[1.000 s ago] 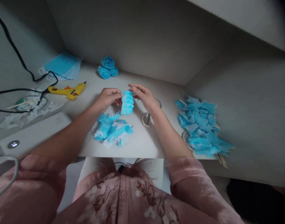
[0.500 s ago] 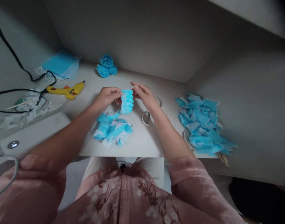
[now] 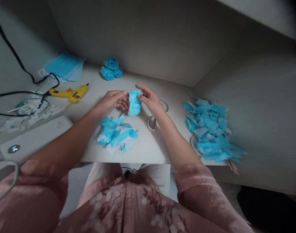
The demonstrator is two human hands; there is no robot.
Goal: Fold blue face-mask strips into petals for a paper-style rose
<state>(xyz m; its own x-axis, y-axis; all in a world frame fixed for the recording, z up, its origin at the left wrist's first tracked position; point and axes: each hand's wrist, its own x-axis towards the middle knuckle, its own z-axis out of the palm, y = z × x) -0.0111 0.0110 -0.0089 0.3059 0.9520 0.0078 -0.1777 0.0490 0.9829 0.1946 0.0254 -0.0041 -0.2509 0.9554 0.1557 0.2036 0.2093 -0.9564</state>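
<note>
Passable: tabletop beyond right grip | Obstacles: scissors nearside, roses leftward

Right grip pinches pleated blue strip; left grip at its edge.

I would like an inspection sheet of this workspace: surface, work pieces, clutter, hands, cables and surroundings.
Surface: light-coloured tabletop, occupied on both sides.
Work pieces: pleated blue strip held up; three blue rose-like flowers at the back; loose blue pile at right.
Clutter: blue-and-white scraps near the front; yellow glue gun, white power bank and blue face masks at left.
Hands: right hand pinches the strip's upper right; left hand at its left edge, grip unclear.
Cables: black cable at left; grey cable lower left.
Surroundings: plain panels behind and at both sides.
</note>
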